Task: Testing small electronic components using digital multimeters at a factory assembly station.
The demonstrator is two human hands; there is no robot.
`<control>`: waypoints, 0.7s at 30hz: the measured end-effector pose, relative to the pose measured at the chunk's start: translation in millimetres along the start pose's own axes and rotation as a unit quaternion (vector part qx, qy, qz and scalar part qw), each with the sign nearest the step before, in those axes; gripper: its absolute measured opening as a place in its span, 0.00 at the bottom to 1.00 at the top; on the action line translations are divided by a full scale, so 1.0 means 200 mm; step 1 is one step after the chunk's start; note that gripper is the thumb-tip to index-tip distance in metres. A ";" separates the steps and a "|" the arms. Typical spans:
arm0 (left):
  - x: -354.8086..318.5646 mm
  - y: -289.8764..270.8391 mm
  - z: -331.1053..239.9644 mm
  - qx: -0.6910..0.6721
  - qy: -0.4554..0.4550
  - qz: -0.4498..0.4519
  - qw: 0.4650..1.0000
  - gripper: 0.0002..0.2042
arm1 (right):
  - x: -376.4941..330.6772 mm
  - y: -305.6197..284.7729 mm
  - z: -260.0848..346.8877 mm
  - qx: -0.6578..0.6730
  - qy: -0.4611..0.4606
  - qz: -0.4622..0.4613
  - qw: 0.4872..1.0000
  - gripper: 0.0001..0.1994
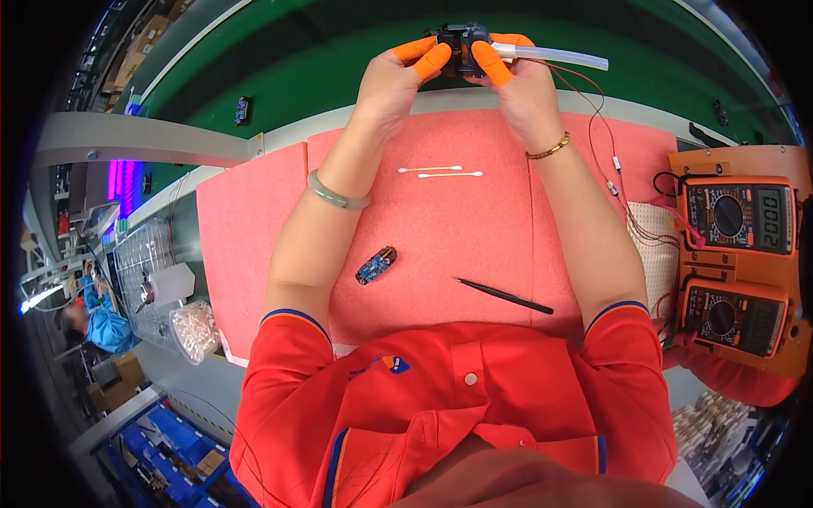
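Note:
Both my hands are stretched out over the far edge of the pink mat, with orange finger cots on thumbs and fingers. Between them they grip a small black plastic fixture [460, 52]. My left hand [394, 83] pinches its left side, and my right hand [523, 89] pinches its right side. A translucent white tube [567, 57] sticks out to the right beside my right hand, with thin red wires [603, 97] trailing down from there. What sits inside the fixture is hidden by its dark shape and my fingers.
On the pink mat [254, 229] lie two cotton swabs [450, 174], a small blue circuit board [376, 265] and black tweezers [504, 295]. Two orange multimeters [738, 214] stand at right. A tub of swabs [195, 332] and a white bottle [169, 284] are at left. Beyond runs a green belt [322, 59].

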State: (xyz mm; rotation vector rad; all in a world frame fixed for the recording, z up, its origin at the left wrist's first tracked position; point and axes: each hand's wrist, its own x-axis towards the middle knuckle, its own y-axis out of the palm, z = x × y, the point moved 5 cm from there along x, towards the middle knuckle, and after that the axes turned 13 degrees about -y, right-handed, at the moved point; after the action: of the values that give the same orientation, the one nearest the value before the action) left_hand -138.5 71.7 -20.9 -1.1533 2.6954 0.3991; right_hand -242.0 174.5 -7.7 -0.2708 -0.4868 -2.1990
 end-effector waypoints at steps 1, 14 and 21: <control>0.00 0.01 -0.01 0.019 0.010 -0.002 1.000 0.17 | 0.01 -0.01 0.00 -0.026 -0.016 0.013 0.999 0.08; -0.13 0.07 -0.22 -0.074 0.178 0.153 0.969 0.11 | 0.07 -0.13 -0.06 -0.033 0.047 -0.013 0.998 0.11; -0.23 0.14 -0.26 -0.219 0.088 0.274 0.932 0.12 | 0.08 -0.17 -0.09 0.109 0.079 -0.083 0.987 0.10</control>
State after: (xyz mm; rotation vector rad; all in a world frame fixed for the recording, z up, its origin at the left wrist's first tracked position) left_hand -130.6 106.6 45.2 -0.4949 3.1634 1.0690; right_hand -278.2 175.0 -25.9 0.0630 -0.6754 -2.2818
